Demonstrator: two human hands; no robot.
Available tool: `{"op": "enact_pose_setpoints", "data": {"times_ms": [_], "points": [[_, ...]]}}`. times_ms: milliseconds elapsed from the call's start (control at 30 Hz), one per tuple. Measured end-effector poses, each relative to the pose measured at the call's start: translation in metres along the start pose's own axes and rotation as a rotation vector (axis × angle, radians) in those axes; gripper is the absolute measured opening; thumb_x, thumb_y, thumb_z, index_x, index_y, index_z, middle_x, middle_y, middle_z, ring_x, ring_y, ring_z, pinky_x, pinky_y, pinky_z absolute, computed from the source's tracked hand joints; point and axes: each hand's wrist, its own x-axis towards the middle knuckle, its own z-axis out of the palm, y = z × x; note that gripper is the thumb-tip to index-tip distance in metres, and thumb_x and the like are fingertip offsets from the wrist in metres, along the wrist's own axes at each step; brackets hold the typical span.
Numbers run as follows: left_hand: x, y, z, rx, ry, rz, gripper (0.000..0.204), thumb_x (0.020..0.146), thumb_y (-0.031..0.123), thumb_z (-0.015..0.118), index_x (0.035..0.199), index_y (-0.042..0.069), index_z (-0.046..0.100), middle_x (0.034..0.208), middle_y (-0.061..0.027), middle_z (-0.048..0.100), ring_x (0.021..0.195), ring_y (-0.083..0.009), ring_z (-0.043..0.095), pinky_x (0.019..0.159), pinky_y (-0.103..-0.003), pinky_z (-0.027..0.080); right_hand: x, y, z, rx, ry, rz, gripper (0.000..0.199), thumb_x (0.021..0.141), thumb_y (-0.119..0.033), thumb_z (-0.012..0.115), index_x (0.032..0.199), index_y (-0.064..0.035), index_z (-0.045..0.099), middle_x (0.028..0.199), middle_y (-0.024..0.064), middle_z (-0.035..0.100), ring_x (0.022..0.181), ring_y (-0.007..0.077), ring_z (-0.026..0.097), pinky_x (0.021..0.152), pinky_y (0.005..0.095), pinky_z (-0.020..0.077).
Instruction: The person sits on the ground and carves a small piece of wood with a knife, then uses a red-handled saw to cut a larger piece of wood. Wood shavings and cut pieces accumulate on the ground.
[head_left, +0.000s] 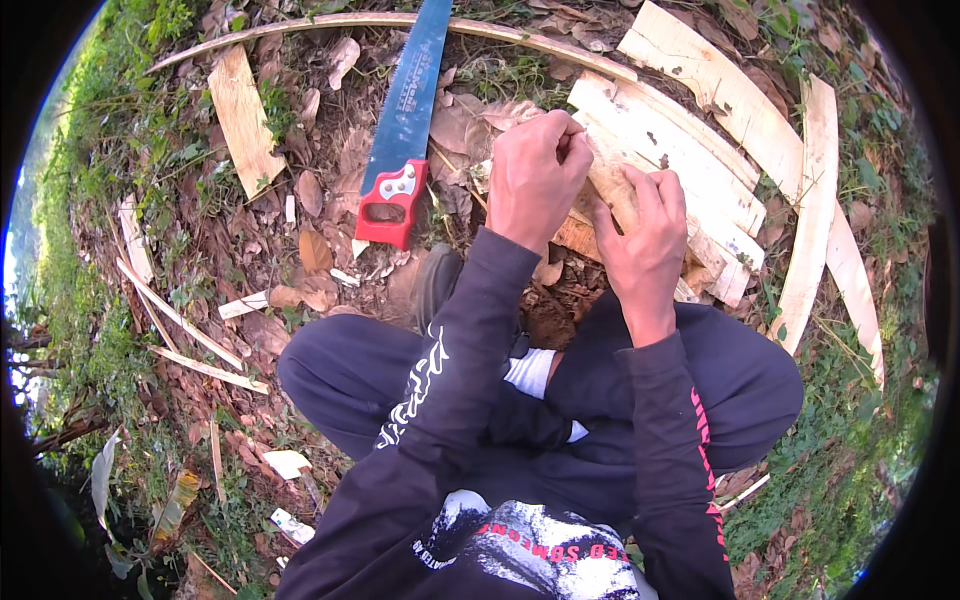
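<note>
My left hand (540,178) is closed, thumb and fingers pinched together, just above the pale boards. Whatever lies in that pinch is hidden by the fingers. Close beside it, my right hand (647,225) curls its fingers round a tan, rounded piece of wood (610,187), whose upper end reaches toward the left hand. Beneath and beyond both hands is a stack of pale wooden planks (680,150). To the left of my left hand, a handsaw (405,120) with a blue blade and red handle lies on the leaves.
Long thin boards (812,200) lie at the right, and a bowed strip (300,27) runs across the far side. A short plank (243,120) and narrow wood slats (190,318) lie at left. Dry leaves and green plants cover the ground round my crossed legs (690,385).
</note>
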Motion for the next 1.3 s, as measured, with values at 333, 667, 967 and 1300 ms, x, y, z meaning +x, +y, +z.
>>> {"op": "enact_pose_setpoints", "data": {"times_ms": [333, 667, 967, 1300], "points": [[0.007, -0.004, -0.002, -0.052, -0.07, 0.009, 0.012, 0.077, 0.003, 0.065, 0.072, -0.004, 0.056, 0.062, -0.019, 0.058, 0.056, -0.0349, 0.058, 0.056, -0.041, 0.046, 0.001, -0.003, 0.0, -0.016, -0.005, -0.03, 0.041, 0.076, -0.008, 0.074, 0.113, 0.0039, 0.063, 0.099, 0.015, 0.052, 0.097, 0.0337, 0.054, 0.086, 0.0439, 0.0455], [0.004, -0.004, -0.018, 0.05, -0.231, -0.066, 0.015, 0.076, 0.01, 0.067, 0.076, -0.004, 0.064, 0.066, -0.014, 0.065, 0.058, -0.0247, 0.063, 0.059, -0.036, 0.05, 0.0, -0.004, 0.002, -0.046, 0.006, -0.046, 0.042, 0.076, -0.008, 0.074, 0.114, 0.005, 0.062, 0.099, 0.0158, 0.052, 0.097, 0.0349, 0.054, 0.086, 0.045, 0.0453], [-0.042, -0.006, -0.037, 0.071, -0.263, -0.123, 0.011, 0.075, 0.006, 0.064, 0.073, -0.004, 0.062, 0.063, -0.0211, 0.062, 0.058, -0.036, 0.065, 0.06, -0.041, 0.052, 0.001, -0.001, 0.001, -0.036, 0.012, -0.045, 0.04, 0.078, -0.012, 0.072, 0.112, 0.0051, 0.063, 0.099, 0.0161, 0.053, 0.098, 0.0355, 0.054, 0.087, 0.0452, 0.0458], [0.018, -0.01, -0.014, 0.035, -0.142, 0.026, 0.015, 0.082, 0.012, 0.065, 0.088, -0.001, 0.071, 0.069, -0.0106, 0.068, 0.061, -0.0191, 0.065, 0.062, -0.032, 0.053, -0.003, 0.001, 0.004, -0.041, 0.003, -0.038, 0.04, 0.077, -0.012, 0.073, 0.113, 0.004, 0.063, 0.1, 0.016, 0.052, 0.1, 0.0344, 0.054, 0.089, 0.044, 0.046]]}}
